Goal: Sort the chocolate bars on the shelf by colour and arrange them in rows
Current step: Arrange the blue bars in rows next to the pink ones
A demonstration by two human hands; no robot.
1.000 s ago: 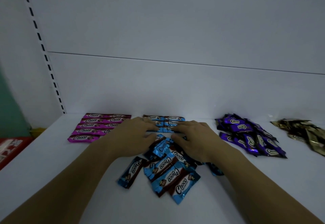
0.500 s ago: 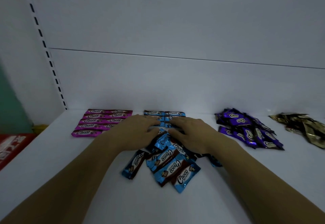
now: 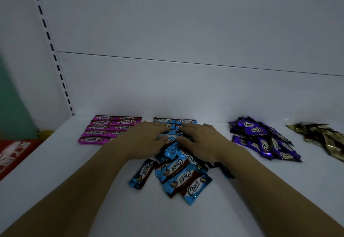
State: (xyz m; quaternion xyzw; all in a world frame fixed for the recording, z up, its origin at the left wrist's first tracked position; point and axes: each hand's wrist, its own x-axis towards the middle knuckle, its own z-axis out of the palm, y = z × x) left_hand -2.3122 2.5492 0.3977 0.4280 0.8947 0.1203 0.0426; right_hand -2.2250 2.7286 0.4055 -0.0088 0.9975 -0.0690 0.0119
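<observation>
A shop – the white shelf (image 3: 55, 162) has a slotted upright (image 3: 55, 63) beside its back panel. Wrapped chocolate bars (image 3: 109, 128) lie in rows.

The left forearm (image 3: 83, 186) and right forearm (image 3: 270, 186) reach in from the lower corners and converge at the frame's centre. The left hand (image 3: 147, 139) and right hand (image 3: 202, 140) lie palm down side by side, fingers (image 3: 152, 126) stretched forward, thumbs (image 3: 163, 140) turned inward

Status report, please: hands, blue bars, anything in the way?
Left hand, right hand rest on blue rows. Blue pile loose under the wrists, nothing else in the way.
</observation>
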